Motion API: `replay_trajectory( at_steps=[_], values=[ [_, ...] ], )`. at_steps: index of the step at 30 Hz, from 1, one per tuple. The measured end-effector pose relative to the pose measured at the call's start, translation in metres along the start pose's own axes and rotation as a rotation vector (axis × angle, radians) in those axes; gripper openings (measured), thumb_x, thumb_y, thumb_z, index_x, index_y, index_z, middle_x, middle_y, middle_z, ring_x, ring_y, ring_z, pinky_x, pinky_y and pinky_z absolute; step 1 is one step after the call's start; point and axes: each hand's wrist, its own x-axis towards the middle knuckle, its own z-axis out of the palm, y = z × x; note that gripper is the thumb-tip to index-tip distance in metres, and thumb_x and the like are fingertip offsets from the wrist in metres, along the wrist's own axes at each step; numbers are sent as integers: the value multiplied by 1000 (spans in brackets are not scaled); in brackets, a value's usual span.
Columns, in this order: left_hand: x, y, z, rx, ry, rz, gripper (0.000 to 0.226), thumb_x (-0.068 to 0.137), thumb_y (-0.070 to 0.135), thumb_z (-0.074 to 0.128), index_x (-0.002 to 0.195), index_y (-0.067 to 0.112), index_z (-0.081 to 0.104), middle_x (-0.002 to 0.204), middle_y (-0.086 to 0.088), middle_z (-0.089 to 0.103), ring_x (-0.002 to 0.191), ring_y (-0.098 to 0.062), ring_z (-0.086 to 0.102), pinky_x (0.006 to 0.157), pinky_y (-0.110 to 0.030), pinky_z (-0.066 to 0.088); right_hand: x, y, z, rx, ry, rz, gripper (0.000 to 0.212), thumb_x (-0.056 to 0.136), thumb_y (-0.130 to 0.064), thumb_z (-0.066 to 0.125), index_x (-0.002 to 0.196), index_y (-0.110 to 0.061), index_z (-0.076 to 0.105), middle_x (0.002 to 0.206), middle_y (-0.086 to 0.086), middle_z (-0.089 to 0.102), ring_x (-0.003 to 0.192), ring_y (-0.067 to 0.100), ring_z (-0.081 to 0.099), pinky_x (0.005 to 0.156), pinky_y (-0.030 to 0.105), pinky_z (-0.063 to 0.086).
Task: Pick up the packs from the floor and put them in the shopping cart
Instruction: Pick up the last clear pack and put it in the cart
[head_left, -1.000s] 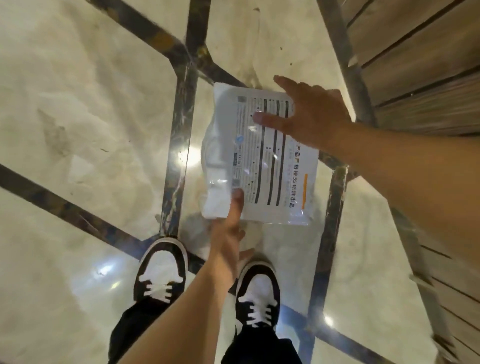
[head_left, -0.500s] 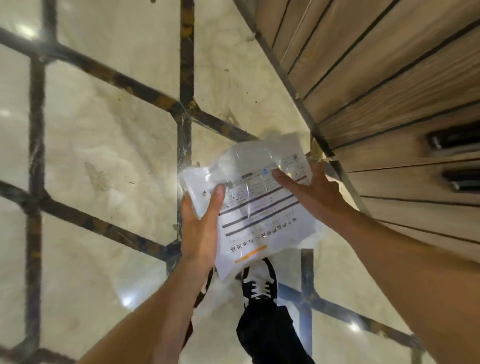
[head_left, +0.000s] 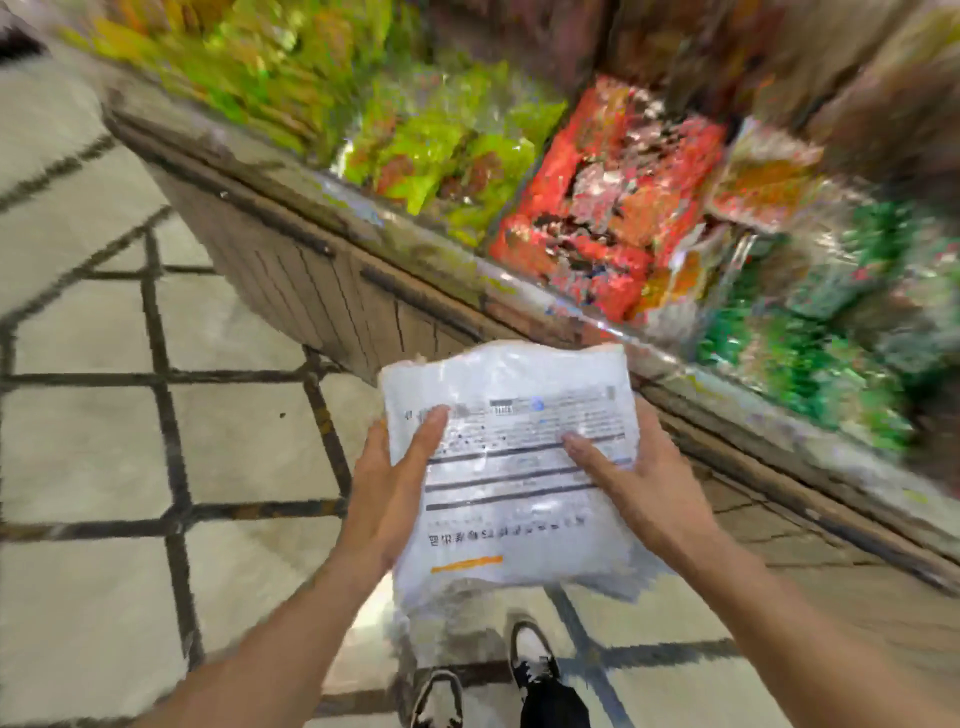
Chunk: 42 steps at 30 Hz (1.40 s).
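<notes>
1. A flat white plastic pack with black lines, printed text and an orange stripe (head_left: 511, 467) sits at the centre of the frame, held up clear of the floor between both hands.
2. The left hand (head_left: 395, 488) clasps the pack's left edge, thumb lying across the printed face and the other fingers hidden beneath.
3. The right hand (head_left: 641, 483) clasps the right edge likewise, thumb on top pointing toward the pack's middle.
4. Behind the pack, a wood-panelled display counter (head_left: 332, 291) runs diagonally from upper left to lower right.
5. On it lie blurred heaps of green packets (head_left: 431, 150) and red packets (head_left: 602, 197); more green ones fill the right side.
6. Pale marble floor tiles with dark inlaid lines (head_left: 104, 441) fill the left, and black-and-white sneakers (head_left: 530, 660) show at the bottom.
</notes>
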Motion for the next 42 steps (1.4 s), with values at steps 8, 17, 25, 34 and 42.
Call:
replay_trajectory(
  at_steps=[8, 17, 25, 34, 42],
  values=[
    [-101, 211, 80, 183, -312, 315, 53, 76, 75, 64, 117, 42, 68, 97, 32, 75, 95, 14, 68, 77, -12, 48, -126, -71, -175, 245, 427, -56, 95, 70, -91, 64, 149, -41, 44, 137, -21, 60, 126, 11, 59, 106, 45, 49],
    [-255, 320, 244, 257, -720, 513, 47, 83, 73, 68, 113, 37, 74, 105, 9, 81, 99, -17, 77, 91, -39, 57, -281, -47, -366, 276, 831, -39, 79, 76, -85, 66, 138, -37, 58, 128, -18, 70, 116, 4, 66, 102, 43, 53],
    [-453, 316, 389, 224, -995, 598, 78, 66, 92, 64, 121, 36, 74, 113, 9, 79, 106, -15, 74, 103, -44, 54, -473, 21, -493, 224, 1153, 110, 84, 70, -93, 61, 136, -40, 56, 124, -19, 70, 113, 11, 68, 99, 46, 53],
    [-662, 246, 502, 264, -1250, 584, 58, 80, 83, 62, 116, 39, 73, 107, 12, 77, 101, -15, 72, 93, -36, 55, -670, 116, -563, 196, 1411, 404, 93, 69, -101, 43, 138, -40, 52, 128, -11, 68, 120, 25, 63, 92, 43, 44],
    [-801, 176, 591, 334, -1451, 630, 31, 89, 70, 63, 95, 41, 72, 91, 14, 77, 87, -11, 76, 76, -29, 56, -791, 209, -585, 229, 1619, 558, 70, 81, -90, 50, 128, -39, 54, 109, -15, 63, 104, 19, 64, 83, 38, 45]
  ],
)
